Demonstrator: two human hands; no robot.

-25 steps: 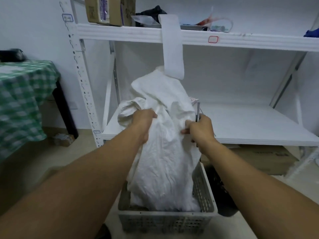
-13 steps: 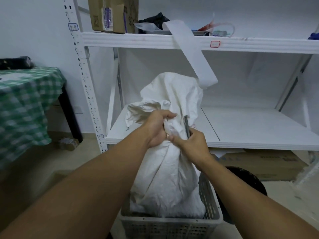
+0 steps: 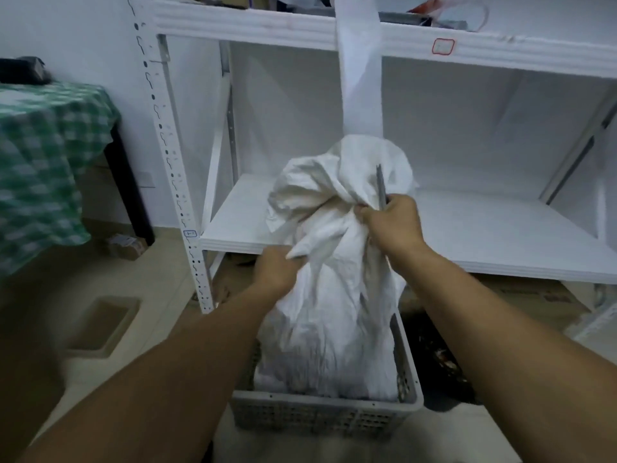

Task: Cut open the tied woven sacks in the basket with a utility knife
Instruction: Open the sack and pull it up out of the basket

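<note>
A white woven sack stands upright in a grey perforated plastic basket on the floor. Its top is bunched and folded over. My right hand grips the sack's neck and also holds a thin grey utility knife, whose blade end points up against the folded top. My left hand pinches a fold of the sack lower on its left side. What ties the neck is hidden by cloth and fingers.
A white metal shelving rack stands right behind the basket, with a white strip hanging from its upper shelf. A table with a green checked cloth is at left. A black bin and cardboard box sit at right.
My left hand has let go of the sack's neck and dropped to a lower fold on the left. My right hand with the knife now holds the neck. The view shifted left and down.
</note>
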